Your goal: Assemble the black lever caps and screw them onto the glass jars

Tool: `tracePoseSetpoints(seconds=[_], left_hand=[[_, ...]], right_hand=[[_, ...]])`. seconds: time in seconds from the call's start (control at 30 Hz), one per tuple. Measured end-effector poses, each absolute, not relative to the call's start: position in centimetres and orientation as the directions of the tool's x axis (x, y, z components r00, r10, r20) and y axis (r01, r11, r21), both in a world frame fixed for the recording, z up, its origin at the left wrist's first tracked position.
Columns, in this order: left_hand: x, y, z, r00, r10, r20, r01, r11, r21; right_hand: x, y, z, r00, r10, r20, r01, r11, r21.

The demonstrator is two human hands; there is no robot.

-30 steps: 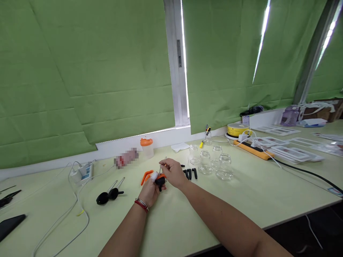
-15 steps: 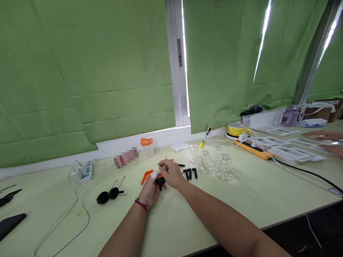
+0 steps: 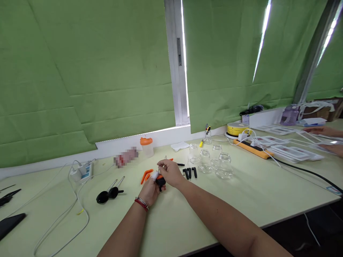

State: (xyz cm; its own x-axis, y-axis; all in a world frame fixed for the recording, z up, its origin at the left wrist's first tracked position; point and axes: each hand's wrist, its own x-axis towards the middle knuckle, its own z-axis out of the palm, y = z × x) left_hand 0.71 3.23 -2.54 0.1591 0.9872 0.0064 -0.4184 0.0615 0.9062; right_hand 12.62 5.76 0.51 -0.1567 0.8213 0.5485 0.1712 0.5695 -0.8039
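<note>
My left hand point(image 3: 150, 192) is closed around a small black and orange part point(image 3: 160, 180) with a short black stub sticking down. White material covers one of its fingertips. Above that part, my right hand point(image 3: 170, 174) pinches a thin metal rod point(image 3: 158, 169) that stands up from it; its lower end is hidden. Orange L-shaped handles point(image 3: 146, 175) lie just behind my left hand. To the right of my right hand are several black L-shaped handles point(image 3: 189, 173). Two black rounded parts with metal rods point(image 3: 108, 195) rest on the left of the table.
Several clear glass jars point(image 3: 224, 166) stand right of the black handles. An orange-lidded cup point(image 3: 147, 146) stands at the back. White cables point(image 3: 87, 217) cross the left side; an orange power strip point(image 3: 252, 149) lies right. Another person's hands point(image 3: 328, 132) handle white frames at far right.
My hands hold almost the same pose on the part and the rod. At far right, the other person's hands have shifted slightly, with a white frame lifted.
</note>
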Motion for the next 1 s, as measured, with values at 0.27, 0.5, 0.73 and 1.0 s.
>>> tracePoseSetpoints(seconds=[0.27, 0.5, 0.73, 1.0], left_hand=[[0.8, 3.2, -2.5, 0.157, 0.987, 0.009, -0.42, 0.059, 0.905], [1.1, 3.0, -2.1, 0.134, 0.991, 0.015, -0.432, 0.045, 0.901], [1.1, 2.8, -2.0, 0.135, 0.991, 0.003, -0.435, 0.056, 0.899], [1.0, 3.0, -2.2, 0.135, 0.991, -0.004, -0.439, 0.063, 0.896]], right_hand=[[12.7, 5.7, 0.2, -0.184, 0.827, 0.531, 0.23, 0.562, -0.795], [12.8, 5.4, -0.1, -0.213, 0.803, 0.557, 0.291, 0.596, -0.748], [12.9, 5.3, 0.2, -0.228, 0.785, 0.577, 0.343, 0.619, -0.707], [13.2, 4.8, 0.2, -0.247, 0.789, 0.562, 0.403, 0.611, -0.681]])
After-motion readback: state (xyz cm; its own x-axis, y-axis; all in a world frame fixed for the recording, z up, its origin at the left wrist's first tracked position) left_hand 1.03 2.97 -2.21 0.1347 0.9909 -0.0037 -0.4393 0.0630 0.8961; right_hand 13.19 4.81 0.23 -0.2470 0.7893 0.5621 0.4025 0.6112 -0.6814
